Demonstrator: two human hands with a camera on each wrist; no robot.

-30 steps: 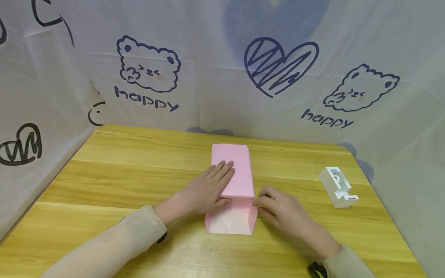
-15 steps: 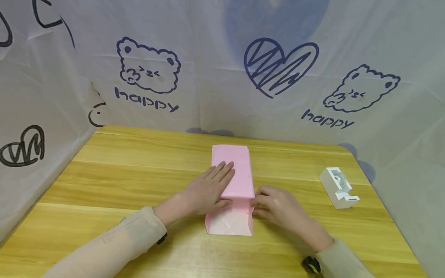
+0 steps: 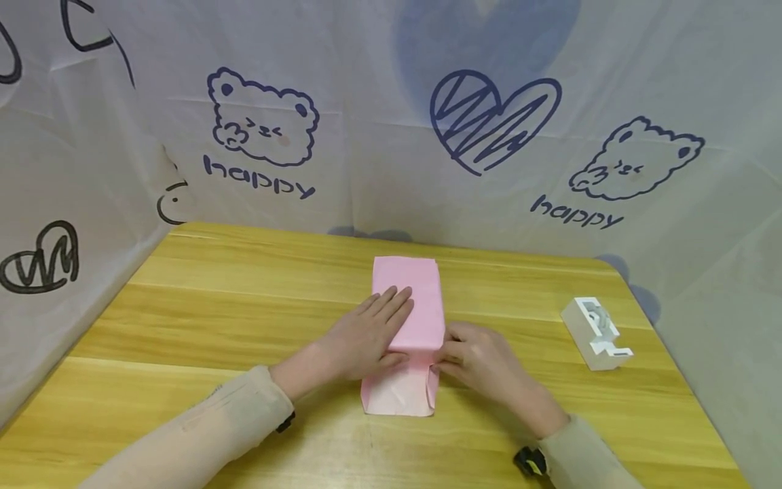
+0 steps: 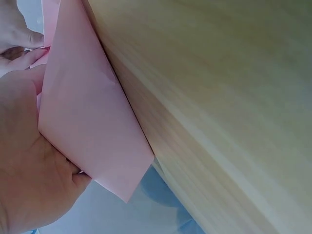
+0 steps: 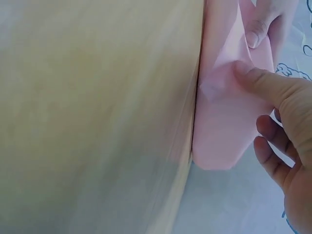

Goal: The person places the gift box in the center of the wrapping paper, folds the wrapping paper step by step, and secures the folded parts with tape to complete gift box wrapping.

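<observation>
A box-shaped package in pink paper [image 3: 421,305] lies lengthwise on the table, its near end unfolded, with a paler flap [image 3: 397,397] spread towards me. Across the package's top rests my left hand [image 3: 366,336], fingers straight and thumb at the near edge. At the near right corner my right hand [image 3: 482,356] pinches the paper's side flap, which bends inward. In the right wrist view the right thumb [image 5: 251,75] presses a dent into the pink side, while two other fingers curl clear of it. The paper hides whatever is inside.
A white tape dispenser [image 3: 592,333] stands at the right of the wooden table [image 3: 244,285]. Behind the table hangs a white cloth [image 3: 379,136] printed with bears and hearts.
My right hand has moved left against the package, and the right side flap has folded inward. The left hand keeps its place on top.
</observation>
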